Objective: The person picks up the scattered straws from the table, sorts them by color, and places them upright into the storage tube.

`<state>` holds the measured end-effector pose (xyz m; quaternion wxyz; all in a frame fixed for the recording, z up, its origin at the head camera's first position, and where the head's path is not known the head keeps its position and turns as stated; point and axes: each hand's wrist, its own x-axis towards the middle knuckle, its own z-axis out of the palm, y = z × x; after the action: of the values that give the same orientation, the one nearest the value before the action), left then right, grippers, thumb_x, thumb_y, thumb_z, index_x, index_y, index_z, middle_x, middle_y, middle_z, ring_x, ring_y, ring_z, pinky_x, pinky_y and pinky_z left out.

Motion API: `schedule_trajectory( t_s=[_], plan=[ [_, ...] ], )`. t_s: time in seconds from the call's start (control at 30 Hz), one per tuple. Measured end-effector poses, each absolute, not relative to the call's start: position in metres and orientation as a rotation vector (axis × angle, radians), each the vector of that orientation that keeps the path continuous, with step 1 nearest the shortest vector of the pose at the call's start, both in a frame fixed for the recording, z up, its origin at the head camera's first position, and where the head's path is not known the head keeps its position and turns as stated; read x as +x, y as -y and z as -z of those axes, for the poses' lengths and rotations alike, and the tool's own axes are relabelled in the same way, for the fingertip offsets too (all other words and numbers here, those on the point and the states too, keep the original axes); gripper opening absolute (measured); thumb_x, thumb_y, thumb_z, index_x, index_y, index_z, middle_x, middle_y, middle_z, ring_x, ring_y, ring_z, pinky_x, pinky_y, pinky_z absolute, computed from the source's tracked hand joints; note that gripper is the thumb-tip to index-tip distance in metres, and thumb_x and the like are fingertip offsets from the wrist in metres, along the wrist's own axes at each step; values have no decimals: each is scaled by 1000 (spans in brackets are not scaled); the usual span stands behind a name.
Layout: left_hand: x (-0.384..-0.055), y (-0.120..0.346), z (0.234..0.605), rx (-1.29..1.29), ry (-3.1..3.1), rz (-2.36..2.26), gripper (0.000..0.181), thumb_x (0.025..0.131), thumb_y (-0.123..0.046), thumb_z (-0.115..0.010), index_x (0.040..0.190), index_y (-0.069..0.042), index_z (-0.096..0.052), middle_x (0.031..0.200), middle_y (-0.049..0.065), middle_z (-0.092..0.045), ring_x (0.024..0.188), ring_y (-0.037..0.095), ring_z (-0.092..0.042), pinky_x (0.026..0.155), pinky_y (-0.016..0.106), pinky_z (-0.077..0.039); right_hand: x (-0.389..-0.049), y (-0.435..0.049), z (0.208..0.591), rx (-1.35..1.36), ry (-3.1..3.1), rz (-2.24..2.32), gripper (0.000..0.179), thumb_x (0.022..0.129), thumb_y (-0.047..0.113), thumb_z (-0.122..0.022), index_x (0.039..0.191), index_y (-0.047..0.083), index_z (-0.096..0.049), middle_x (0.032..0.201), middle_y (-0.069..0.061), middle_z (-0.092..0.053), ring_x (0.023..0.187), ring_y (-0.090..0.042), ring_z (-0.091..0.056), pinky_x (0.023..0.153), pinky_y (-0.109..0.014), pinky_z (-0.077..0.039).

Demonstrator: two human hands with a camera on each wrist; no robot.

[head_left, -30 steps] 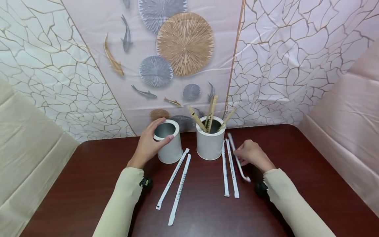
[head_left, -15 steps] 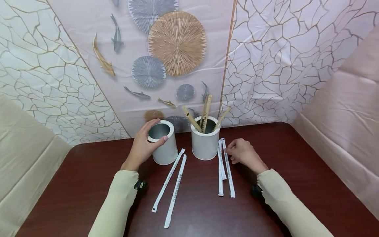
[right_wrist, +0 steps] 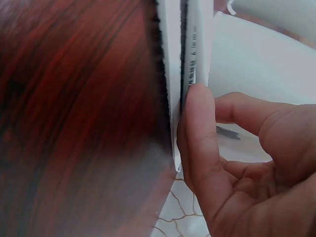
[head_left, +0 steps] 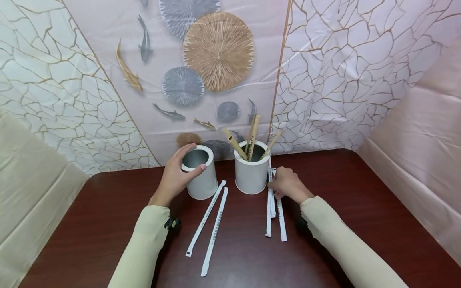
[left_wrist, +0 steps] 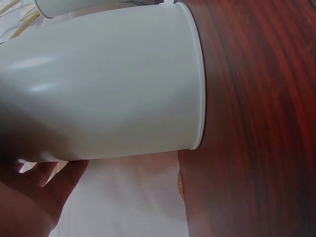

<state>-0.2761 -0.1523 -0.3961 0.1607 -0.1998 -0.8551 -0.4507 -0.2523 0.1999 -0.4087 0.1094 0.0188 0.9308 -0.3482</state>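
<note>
My left hand (head_left: pixel 174 178) grips the top of a white can (head_left: pixel 202 185) with no straws in it, thumb on the near rim and fingers round the far side. In the left wrist view the can's wall (left_wrist: pixel 113 84) fills much of the picture, its base against the table. My right hand (head_left: pixel 288 186) is just right of a second white can (head_left: pixel 250 179), pinching a white paper-wrapped straw (right_wrist: pixel 201 44) between thumb and index finger. Other white wrapped straws (head_left: pixel 282 224) lie under and beside that hand, partly hidden by it.
Several tan printed straws (head_left: pixel 253 136) lean in the second can. Two white wrapped straws (head_left: pixel 206 218) lie on the dark red-brown table (head_left: pixel 245 256) in front of the first can. Patterned cloth (head_left: pixel 324 100) hangs behind the table.
The right hand set down one wrapped straw among the others, then moved left and took hold of the straws near the can. The left hand stays on its can.
</note>
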Motion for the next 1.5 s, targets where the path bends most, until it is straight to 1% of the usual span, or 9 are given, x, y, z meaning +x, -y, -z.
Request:
schedule_trajectory(
  t_s=[0.23, 0.4, 0.57, 0.8, 0.93, 1.03, 1.1, 1.27, 1.5],
  plan=[
    [-278, 153, 391, -602, 2415, 1278, 72, 88, -36, -86, 151, -17, -58, 154, -1, -55, 137, 25, -54, 108, 51, -44, -245, -213, 386, 119, -2536, 1404, 10, 99, 1, -63, 97, -8, -58, 80, -14, -68, 61, -13, -70, 64, -32, -63],
    [-277, 155, 393, -587, 2427, 1286, 73, 87, -37, -86, 151, -17, -57, 155, -1, -54, 138, 25, -53, 107, 51, -45, -229, -228, 358, -2, -2547, 1602, 23, 100, -3, -64, 115, -14, -52, 96, -19, -69, 68, -16, -72, 69, -35, -64],
    [-277, 154, 398, -578, 2454, 1291, 73, 88, -39, -85, 152, -17, -56, 156, -1, -53, 137, 26, -53, 105, 52, -47, -206, -234, 324, -145, -2780, 1644, 32, 102, 0, -65, 127, -12, -49, 103, -27, -70, 66, -16, -74, 66, -33, -64],
    [-276, 149, 400, -582, 2475, 1295, 75, 88, -41, -85, 153, -18, -56, 157, -1, -52, 137, 26, -53, 107, 54, -47, -185, -194, 282, -435, -2925, 1851, 21, 110, 9, -54, 119, -10, -56, 107, -27, -66, 73, -8, -74, 67, -31, -63],
    [-274, 150, 401, -567, 2485, 1294, 76, 88, -41, -85, 153, -17, -56, 156, 0, -52, 138, 27, -53, 108, 55, -46, -193, -156, 268, -678, -2899, 2030, 16, 104, -2, -61, 117, -12, -59, 103, -26, -68, 83, -22, -77, 72, -31, -63],
    [-275, 151, 401, -564, 2484, 1289, 76, 87, -41, -86, 153, -16, -56, 156, 0, -53, 139, 26, -52, 109, 53, -46, -203, -128, 262, -865, -2834, 2161, 23, 100, -8, -64, 122, -12, -59, 102, -26, -69, 88, -34, -78, 73, -31, -64],
    [-276, 150, 400, -568, 2479, 1292, 77, 87, -41, -86, 153, -16, -56, 156, -1, -53, 140, 24, -52, 110, 52, -45, -212, -109, 261, -995, -2816, 2193, 21, 101, -8, -64, 121, -12, -59, 102, -26, -70, 89, -37, -78, 75, -31, -63],
    [-278, 149, 397, -564, 2467, 1308, 78, 86, -41, -87, 152, -15, -56, 155, -1, -53, 139, 22, -52, 112, 49, -44, -235, -67, 271, -1210, -2939, 1943, 14, 107, 0, -57, 117, -9, -61, 107, -21, -70, 93, -32, -77, 82, -29, -62],
    [-276, 152, 394, -522, 2487, 1298, 78, 86, -42, -86, 154, -19, -54, 157, 0, -52, 138, 24, -53, 110, 51, -46, -263, -29, 298, -1178, -3144, 1379, 14, 109, 10, -56, 119, 3, -63, 114, -10, -72, 104, -23, -73, 87, -34, -60]
  ],
)
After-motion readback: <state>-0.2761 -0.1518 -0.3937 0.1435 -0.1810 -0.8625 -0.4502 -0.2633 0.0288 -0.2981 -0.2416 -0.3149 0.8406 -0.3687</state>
